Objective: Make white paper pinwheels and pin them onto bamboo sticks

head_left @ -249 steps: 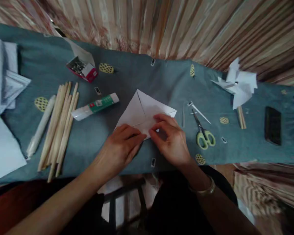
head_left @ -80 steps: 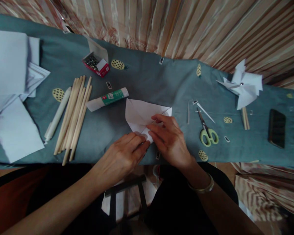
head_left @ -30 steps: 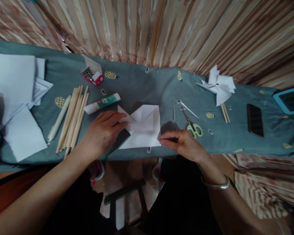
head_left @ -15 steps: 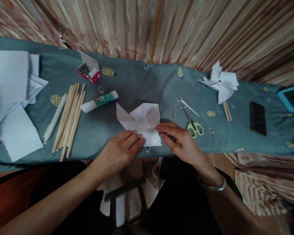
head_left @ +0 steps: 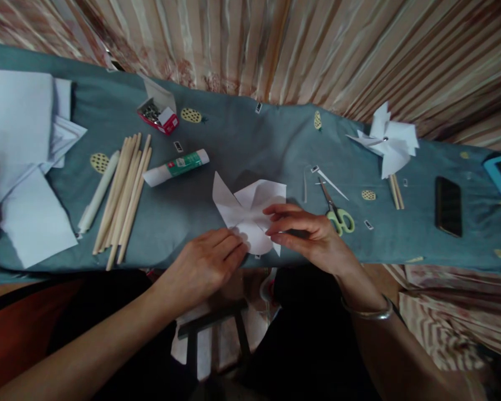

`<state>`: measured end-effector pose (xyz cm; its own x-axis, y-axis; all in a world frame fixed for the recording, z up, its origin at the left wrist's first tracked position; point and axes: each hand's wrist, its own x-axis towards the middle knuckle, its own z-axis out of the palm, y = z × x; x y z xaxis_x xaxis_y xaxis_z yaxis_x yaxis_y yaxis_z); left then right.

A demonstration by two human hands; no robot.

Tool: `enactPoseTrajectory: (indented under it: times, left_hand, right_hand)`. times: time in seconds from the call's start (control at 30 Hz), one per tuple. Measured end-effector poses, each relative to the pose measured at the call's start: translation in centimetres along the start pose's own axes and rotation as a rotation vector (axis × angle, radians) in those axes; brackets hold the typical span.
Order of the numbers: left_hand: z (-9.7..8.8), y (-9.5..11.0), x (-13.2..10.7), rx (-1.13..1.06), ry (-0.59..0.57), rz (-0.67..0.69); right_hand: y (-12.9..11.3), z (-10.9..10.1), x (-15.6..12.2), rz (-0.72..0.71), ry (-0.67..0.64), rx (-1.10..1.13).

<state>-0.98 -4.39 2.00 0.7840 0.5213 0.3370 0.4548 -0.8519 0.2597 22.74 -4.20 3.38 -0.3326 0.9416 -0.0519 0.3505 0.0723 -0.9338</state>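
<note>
Left hand (head_left: 210, 259) pinching near edge of white paper (head_left: 249, 215); right hand (head_left: 311, 235), fingers parted, at paper's right side.

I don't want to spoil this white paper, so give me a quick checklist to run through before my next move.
1. Left hand on the white paper: ok, its fingers are at the near edge.
2. Right fingertips touching the paper: cannot tell; the right hand is at its right side, fingers spread.
3. Paper lying flat: not ok; the near part curls up and the far-left corner sticks out.
4. Scissors apart from the paper: ok, they lie beyond the right hand.
5. Box of small metal pieces open: ok, its flap is up.
</note>
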Motion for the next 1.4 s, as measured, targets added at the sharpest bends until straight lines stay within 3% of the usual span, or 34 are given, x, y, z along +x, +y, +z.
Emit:
enactPoseTrajectory:
  times: [0.17,0.33,0.5,0.6,0.73,0.9,1.1,1.4]
  left_hand:
    - [0.1,0.1,-0.2,-0.03,0.013,-0.003]
    - [0.0,0.0,-0.4,-0.036,0.03,-0.006]
    - [-0.1,-0.1,-0.3,-0.053,0.042,-0.013]
    - [0.0,0.0,-0.4,-0.068,0.04,-0.012]
    - [0.1,0.1,-0.3,-0.076,0.021,-0.021]
    - [0.2,0.0,-0.4,-0.09,0.011,-0.042]
    - [0.7,-0.1,-0.9,-0.092,0.109,-0.069]
    - [1.2,-0.3,-1.0,-0.128,0.014,-0.055]
  right_hand:
    - [0.4,0.1,0.5,-0.036,-0.025,-0.053]
    - [0.3,-0.8,0.3,-0.021,-0.132,-0.155]
    - [0.3,-1.0,0.1,0.005,-0.193,-0.088]
    - [0.6,-0.6,0.4,0.003,-0.145,-0.011]
    - [0.9,0.8,1.0,0.008,0.014,0.023]
    - [0.8,2.2,1.3,0.012,0.163,-0.117]
    - [0.8,2.8,1.4,-0.009,0.191,-0.294]
    - [0.3,3.1,1.7,-0.011,0.193,-0.405]
